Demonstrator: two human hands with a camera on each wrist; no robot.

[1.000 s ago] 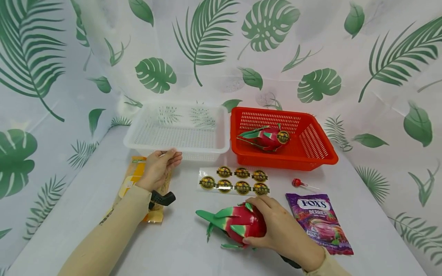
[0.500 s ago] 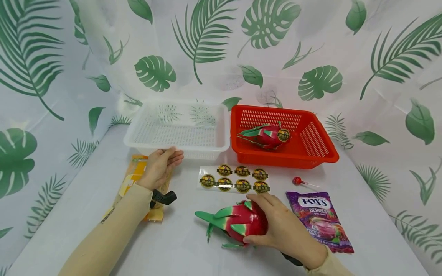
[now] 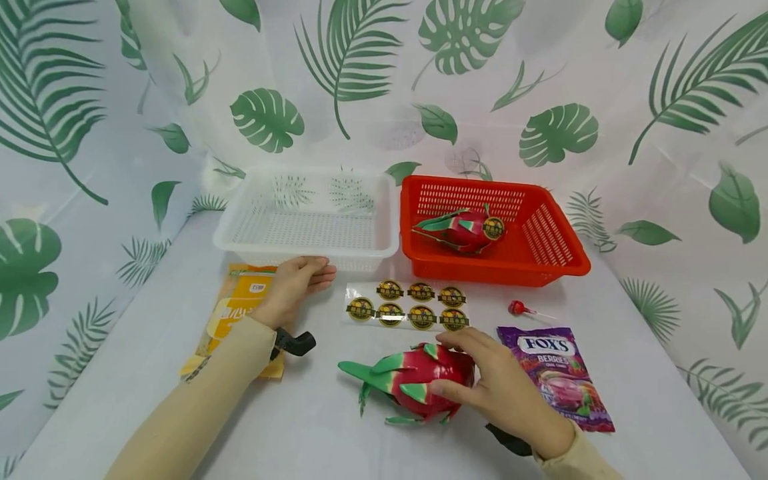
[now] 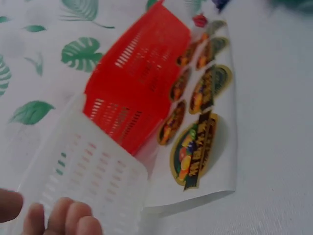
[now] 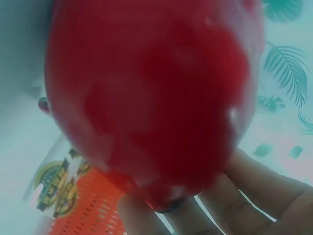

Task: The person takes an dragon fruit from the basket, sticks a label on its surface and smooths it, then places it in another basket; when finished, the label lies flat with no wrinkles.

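Dragon fruit (image 3: 417, 368), oval, red, green-scaled, lies on the white counter (image 3: 312, 433), right hand (image 3: 504, 381) clamped round its blunt end; left hand (image 3: 291, 288), apart and gripping nothing, has shifted rightward, so the grip remains one-handed.

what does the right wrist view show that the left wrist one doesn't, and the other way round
Only the right wrist view shows the red body of the dragon fruit, close up, with the right fingers at it. Only the left wrist view shows the white basket and the left fingers. Both show parts of the red basket, the sticker sheet and the leaf-print cloth.
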